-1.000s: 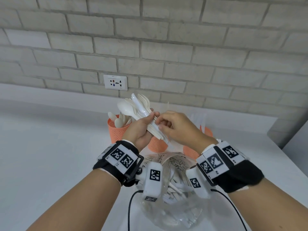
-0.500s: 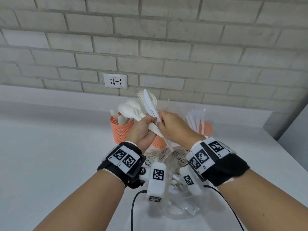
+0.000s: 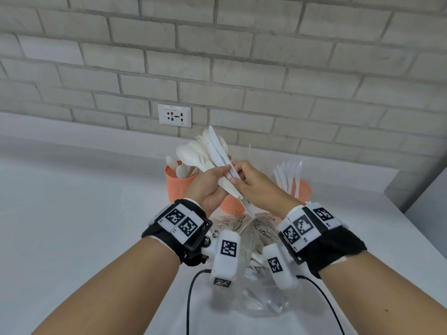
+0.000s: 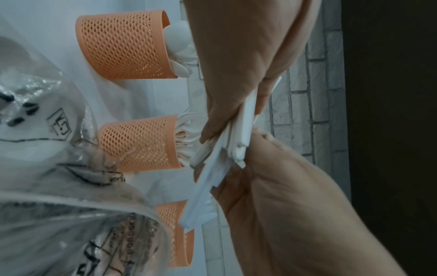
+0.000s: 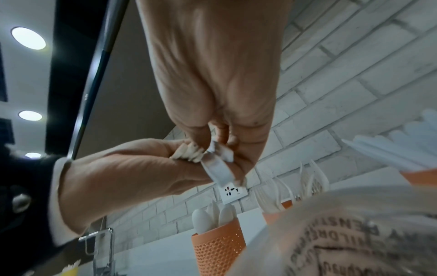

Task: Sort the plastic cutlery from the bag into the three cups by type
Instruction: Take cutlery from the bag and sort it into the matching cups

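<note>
My left hand (image 3: 221, 175) grips a fanned bundle of white plastic cutlery (image 3: 193, 157), spoons, forks and knives together, above the cups. The right hand (image 3: 238, 174) pinches one white knife (image 3: 216, 146) in that bundle; its handle end sticks out below both hands. Three orange mesh cups stand behind: the left cup (image 3: 177, 187) holds spoons, the middle cup (image 3: 231, 205) is mostly hidden by my hands, and the right cup (image 3: 302, 192) holds knives. In the left wrist view forks show in the middle cup (image 4: 139, 143). The clear printed bag (image 3: 256, 298) lies under my wrists with cutlery inside.
A brick wall with a white socket (image 3: 174, 115) rises right behind the cups. The white table (image 3: 72, 226) spreads wide to the left; its right edge (image 3: 411, 228) is close to the right cup. Black cables (image 3: 188, 298) hang from my wrists over the bag.
The bundle has swung from leaning left to more upright and shifted slightly right. My right fingers moved from the handle ends up onto the knife, which now stands out from the rest.
</note>
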{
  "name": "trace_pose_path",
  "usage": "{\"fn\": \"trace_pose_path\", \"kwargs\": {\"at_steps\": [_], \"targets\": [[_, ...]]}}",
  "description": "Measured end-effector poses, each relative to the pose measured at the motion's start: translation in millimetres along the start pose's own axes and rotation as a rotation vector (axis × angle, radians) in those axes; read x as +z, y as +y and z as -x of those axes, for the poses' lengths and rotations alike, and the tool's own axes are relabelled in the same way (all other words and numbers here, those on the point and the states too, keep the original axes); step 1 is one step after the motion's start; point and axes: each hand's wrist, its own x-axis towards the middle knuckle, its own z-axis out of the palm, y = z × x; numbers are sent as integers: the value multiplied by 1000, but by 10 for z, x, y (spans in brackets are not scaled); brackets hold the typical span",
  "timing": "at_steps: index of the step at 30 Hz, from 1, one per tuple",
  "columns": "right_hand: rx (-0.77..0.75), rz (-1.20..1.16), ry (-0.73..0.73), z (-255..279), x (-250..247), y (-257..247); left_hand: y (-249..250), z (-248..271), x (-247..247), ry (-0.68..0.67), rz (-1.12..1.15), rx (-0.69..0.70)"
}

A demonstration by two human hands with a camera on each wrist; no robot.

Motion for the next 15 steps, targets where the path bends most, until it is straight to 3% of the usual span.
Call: {"fn": "trace_pose_path", "kwargs": {"at_steps": [3,7,12,15], "targets": [[72,-31,27,-21,2,-6,-16,39,46,-25,-132,-7],[45,135,38,-80,54,18,-28,47,66,-4,-172,-47],[43,170,-32,-101,39,54,-25,22,15,34,-128,-26],[84,48,-117,-86,-20,66,-9,18,-49,43,-210,-33]]}}
